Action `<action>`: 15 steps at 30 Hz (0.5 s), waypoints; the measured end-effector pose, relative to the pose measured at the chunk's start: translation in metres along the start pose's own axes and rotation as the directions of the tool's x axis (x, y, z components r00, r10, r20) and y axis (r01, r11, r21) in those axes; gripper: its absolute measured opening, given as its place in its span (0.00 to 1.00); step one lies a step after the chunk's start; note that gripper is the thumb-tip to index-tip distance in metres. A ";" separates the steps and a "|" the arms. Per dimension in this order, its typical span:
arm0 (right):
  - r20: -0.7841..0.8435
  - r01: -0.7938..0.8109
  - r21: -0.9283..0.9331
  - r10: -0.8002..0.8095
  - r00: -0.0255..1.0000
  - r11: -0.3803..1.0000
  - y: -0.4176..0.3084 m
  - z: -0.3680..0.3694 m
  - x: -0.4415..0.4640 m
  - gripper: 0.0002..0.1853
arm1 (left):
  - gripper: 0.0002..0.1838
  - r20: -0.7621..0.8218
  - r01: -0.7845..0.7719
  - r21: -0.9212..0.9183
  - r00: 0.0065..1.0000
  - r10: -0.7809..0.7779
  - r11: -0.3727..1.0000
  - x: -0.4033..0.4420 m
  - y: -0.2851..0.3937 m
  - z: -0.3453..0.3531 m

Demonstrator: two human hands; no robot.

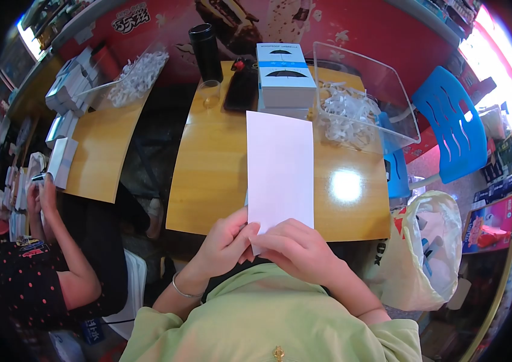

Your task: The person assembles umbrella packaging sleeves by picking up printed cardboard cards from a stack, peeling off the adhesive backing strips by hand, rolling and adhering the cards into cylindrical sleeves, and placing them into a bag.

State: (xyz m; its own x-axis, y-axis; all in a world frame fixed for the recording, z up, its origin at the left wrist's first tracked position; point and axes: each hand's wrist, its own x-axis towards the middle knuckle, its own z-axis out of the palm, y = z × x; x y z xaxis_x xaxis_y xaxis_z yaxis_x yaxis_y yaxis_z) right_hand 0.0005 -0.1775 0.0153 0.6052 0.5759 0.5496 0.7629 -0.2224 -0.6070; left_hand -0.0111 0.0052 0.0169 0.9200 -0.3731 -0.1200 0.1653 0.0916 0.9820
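A long, plain white carton (280, 169) stands out in front of my chest over the table's near edge. Only one blank face shows, so its depth is hidden. My left hand (227, 241) is closed at its lower left corner, thumb and fingers pressed together. Across the lower end lies my right hand (299, 248), its fingers curled on the carton's near edge. The fingertips of both hands meet there, and whatever is between them is hidden. Beyond the carton's far end are stacked umbrella boxes (286, 75) with blue bands.
On the wooden table (207, 193) are a clear bin (367, 142) of white strips, a black tumbler (206, 53), a clear cup (210, 93) and a dark pouch (241, 90). A blue chair (452, 127) and a plastic bag (419, 259) stand right. Another person (44, 271) sits left.
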 end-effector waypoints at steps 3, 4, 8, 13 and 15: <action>-0.057 0.064 0.007 -0.064 0.996 0.998 0.002 0.003 -0.001 0.23 | 0.13 0.009 0.002 -0.029 1.000 -0.002 1.000 0.002 -0.004 -0.001; -0.056 0.059 0.005 -0.059 0.997 0.998 0.004 0.004 -0.004 0.25 | 0.13 0.007 0.012 -0.039 1.000 -0.012 0.999 0.002 -0.003 0.000; -0.084 0.062 0.010 -0.061 0.995 0.998 0.003 0.006 -0.007 0.26 | 0.13 0.000 0.037 -0.064 0.999 -0.037 0.997 0.002 -0.004 0.001; 0.038 0.001 0.046 -0.002 0.999 0.999 -0.003 0.001 0.000 0.25 | 0.13 0.031 0.027 -0.071 0.999 -0.025 0.997 0.003 -0.008 0.000; 0.092 -0.034 0.049 0.029 0.995 0.998 -0.005 -0.003 0.003 0.24 | 0.14 0.062 0.028 -0.054 0.998 -0.024 0.998 0.003 -0.011 -0.003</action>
State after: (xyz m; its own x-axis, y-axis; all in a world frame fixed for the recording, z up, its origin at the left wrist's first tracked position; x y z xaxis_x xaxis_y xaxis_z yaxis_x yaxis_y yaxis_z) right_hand -0.0015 -0.1768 0.0215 0.6037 0.6392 0.4764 0.7301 -0.2033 -0.6524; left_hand -0.0095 0.0060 0.0052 0.8919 -0.4319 -0.1344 0.2096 0.1315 0.9689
